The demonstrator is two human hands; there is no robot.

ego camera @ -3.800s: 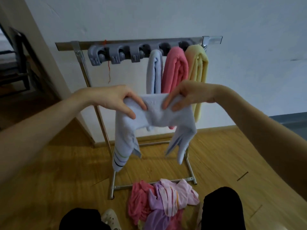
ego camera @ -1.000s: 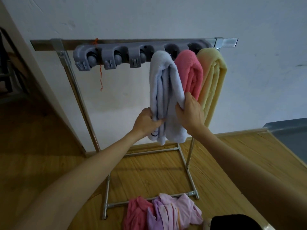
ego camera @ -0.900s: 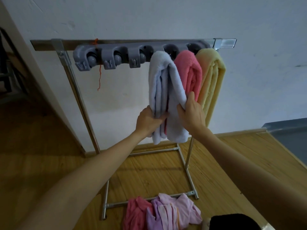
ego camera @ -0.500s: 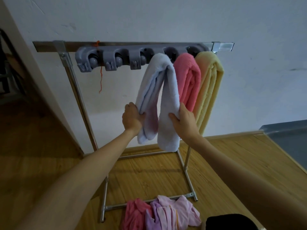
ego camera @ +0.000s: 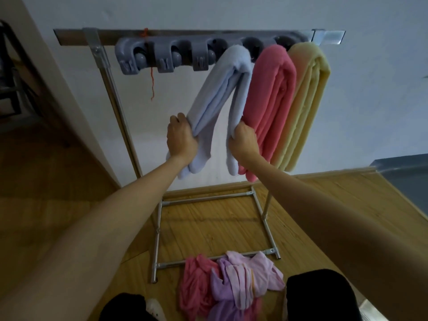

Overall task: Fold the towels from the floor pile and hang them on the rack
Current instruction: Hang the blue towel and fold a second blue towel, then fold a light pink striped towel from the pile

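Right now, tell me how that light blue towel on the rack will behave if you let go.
The light blue towel drapes limply, so probably floppy. Both halves should swing back together. Its thick plush folds suggest it will likely stay on the rack.

We see a pale blue towel (ego camera: 222, 93), a pink towel (ego camera: 271, 105) and a yellow towel (ego camera: 305, 107). The rack (ego camera: 111, 79) is silver. The floor pile (ego camera: 231, 281) is pink and lilac.
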